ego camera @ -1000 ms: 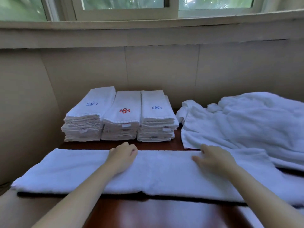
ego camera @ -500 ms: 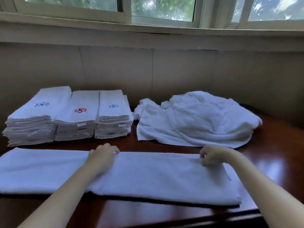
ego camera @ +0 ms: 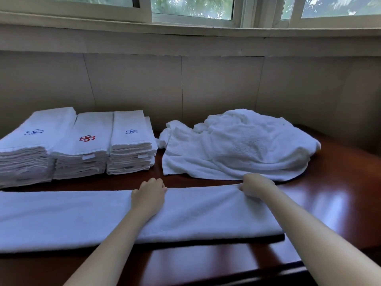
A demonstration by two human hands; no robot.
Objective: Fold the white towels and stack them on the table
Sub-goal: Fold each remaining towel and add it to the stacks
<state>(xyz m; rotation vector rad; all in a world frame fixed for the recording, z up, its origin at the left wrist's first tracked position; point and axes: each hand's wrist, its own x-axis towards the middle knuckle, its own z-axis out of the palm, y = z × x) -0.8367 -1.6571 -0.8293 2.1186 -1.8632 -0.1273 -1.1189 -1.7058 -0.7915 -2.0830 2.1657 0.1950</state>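
Note:
A long white towel (ego camera: 61,217), folded into a strip, lies across the front of the dark red wooden table (ego camera: 340,203). My left hand (ego camera: 149,196) rests on its far edge near the middle, fingers curled over the cloth. My right hand (ego camera: 254,185) pinches the towel's far edge further right, and the cloth puckers there. Behind the strip, at the left, stand three stacks of folded white towels (ego camera: 82,147) with blue and red emblems on top. A loose heap of unfolded white towels (ego camera: 237,145) lies at the back right.
A beige panelled wall (ego camera: 206,85) runs close behind the table, with a window sill and windows above. The table's front edge (ego camera: 257,274) runs just below my forearms. Bare glossy wood shows right of the heap.
The view has swung to the right. My right hand has slid right along the far edge and now pinches the cloth instead of lying flat. My left hand keeps its place on the towel.

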